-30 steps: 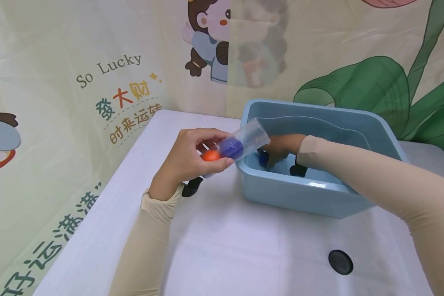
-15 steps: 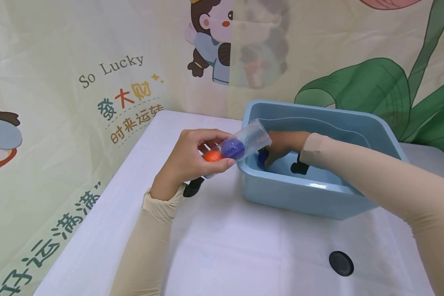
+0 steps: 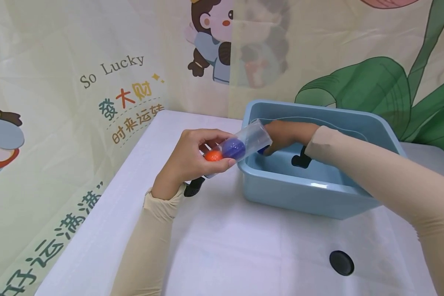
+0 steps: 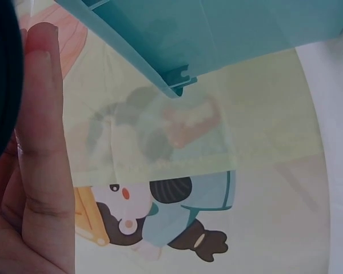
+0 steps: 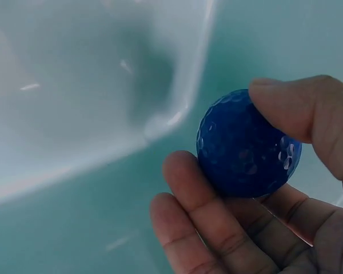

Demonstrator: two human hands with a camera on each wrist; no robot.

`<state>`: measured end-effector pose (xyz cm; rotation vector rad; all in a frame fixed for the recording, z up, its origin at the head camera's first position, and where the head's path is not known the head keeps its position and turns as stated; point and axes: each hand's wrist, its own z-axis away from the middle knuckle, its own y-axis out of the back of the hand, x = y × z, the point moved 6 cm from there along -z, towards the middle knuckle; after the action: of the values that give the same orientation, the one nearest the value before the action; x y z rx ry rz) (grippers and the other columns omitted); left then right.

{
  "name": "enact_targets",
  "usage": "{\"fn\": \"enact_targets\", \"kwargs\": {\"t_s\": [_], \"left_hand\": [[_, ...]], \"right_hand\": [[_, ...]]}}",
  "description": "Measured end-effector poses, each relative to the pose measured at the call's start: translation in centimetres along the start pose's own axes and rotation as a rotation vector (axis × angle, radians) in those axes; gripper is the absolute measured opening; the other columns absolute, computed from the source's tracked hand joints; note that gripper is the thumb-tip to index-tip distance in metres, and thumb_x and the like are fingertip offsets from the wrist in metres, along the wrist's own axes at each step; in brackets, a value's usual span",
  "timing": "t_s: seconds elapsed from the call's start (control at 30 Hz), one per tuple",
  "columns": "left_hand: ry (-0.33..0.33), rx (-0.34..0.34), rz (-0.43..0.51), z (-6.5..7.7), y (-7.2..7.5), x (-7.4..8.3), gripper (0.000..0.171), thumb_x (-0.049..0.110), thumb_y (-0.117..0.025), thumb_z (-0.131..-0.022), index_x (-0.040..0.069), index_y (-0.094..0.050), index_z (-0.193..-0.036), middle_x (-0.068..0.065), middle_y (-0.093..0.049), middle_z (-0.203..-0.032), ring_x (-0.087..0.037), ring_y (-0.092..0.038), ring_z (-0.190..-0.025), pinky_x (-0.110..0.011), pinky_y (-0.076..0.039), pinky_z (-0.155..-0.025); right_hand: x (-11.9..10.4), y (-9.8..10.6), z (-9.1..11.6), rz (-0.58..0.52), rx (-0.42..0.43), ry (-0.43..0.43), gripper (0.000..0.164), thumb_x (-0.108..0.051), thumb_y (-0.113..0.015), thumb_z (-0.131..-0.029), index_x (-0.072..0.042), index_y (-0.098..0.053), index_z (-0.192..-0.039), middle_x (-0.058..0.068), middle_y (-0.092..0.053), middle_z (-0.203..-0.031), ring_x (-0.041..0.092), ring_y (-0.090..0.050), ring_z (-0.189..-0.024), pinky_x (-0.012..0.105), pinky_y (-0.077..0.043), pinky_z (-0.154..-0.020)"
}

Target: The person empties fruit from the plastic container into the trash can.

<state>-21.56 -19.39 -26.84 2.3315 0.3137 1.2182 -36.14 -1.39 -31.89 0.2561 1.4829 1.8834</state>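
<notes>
In the head view my left hand (image 3: pixel 194 154) grips a clear plastic tube (image 3: pixel 254 133), tilted with its upper end toward the blue tub. Inside the tube an orange ball (image 3: pixel 213 155) lies lowest, with a dark blue ball (image 3: pixel 234 148) above it. My right hand (image 3: pixel 286 133) is down inside the tub (image 3: pixel 299 202), near its left wall. In the right wrist view, its thumb and fingers pinch a dimpled blue golf ball (image 5: pixel 248 145). From the head view that ball is mostly hidden behind the hand and the tube's end.
A round black cap (image 3: pixel 341 263) lies on the white table (image 3: pixel 244 250) in front of the tub. A printed cloth backdrop (image 3: pixel 114 37) hangs behind and left of the table. A black wrist-camera mount (image 3: pixel 301 158) hangs under the right wrist.
My right hand has risen inside the tub, lifting the blue golf ball from lower down. The left hand and the tube hold almost the same place.
</notes>
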Motion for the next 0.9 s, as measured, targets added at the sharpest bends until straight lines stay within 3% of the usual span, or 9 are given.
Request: {"fn": "enact_targets", "kwargs": {"t_s": [0.13, 0.33, 0.63, 0.9], "left_hand": [[-0.005, 0.004, -0.004, 0.0, 0.0, 0.0, 0.037, 0.024, -0.083, -0.075, 0.012, -0.076, -0.11, 0.004, -0.072, -0.092, -0.013, -0.064, -0.071, -0.034, -0.057, -0.064], [-0.012, 0.007, -0.011, 0.0, -0.1, 0.0, 0.037, 0.024, -0.083, -0.075, 0.013, -0.076, -0.109, 0.005, -0.072, -0.091, -0.012, -0.063, -0.071, -0.034, -0.056, -0.064], [-0.02, 0.018, -0.031, 0.0, 0.1, 0.0, 0.037, 0.024, -0.084, -0.074, 0.013, -0.076, -0.108, 0.006, -0.071, -0.089, -0.012, -0.062, -0.071, -0.033, -0.055, -0.063], [0.001, 0.02, -0.026, 0.0, 0.2, 0.0, 0.036, 0.025, -0.083, -0.074, 0.013, -0.076, -0.107, 0.005, -0.072, -0.09, -0.013, -0.063, -0.07, -0.034, -0.056, -0.063]], "right_hand": [[0.0, 0.5, 0.2, 0.006, 0.014, -0.026, 0.035, -0.018, -0.08, -0.083, -0.007, -0.066, -0.114, 0.006, -0.069, -0.1, 0.022, -0.061, -0.082, 0.04, -0.052, -0.075], [-0.2, 1.2, 0.9, 0.003, 0.057, -0.042, 0.047, -0.018, -0.08, -0.083, -0.003, -0.063, -0.124, 0.01, -0.069, -0.107, 0.023, -0.066, -0.088, 0.043, -0.057, -0.081], [-2.1, 3.0, 2.9, 0.022, 0.122, 0.034, 0.046, -0.017, -0.078, -0.082, -0.001, -0.061, -0.122, 0.01, -0.069, -0.104, 0.02, -0.063, -0.08, 0.036, -0.055, -0.07], [-3.5, 4.4, 5.1, 0.018, 0.172, 0.093, 0.038, -0.016, -0.076, -0.084, -0.004, -0.063, -0.117, 0.007, -0.07, -0.099, 0.017, -0.063, -0.08, 0.034, -0.054, -0.071]]}}
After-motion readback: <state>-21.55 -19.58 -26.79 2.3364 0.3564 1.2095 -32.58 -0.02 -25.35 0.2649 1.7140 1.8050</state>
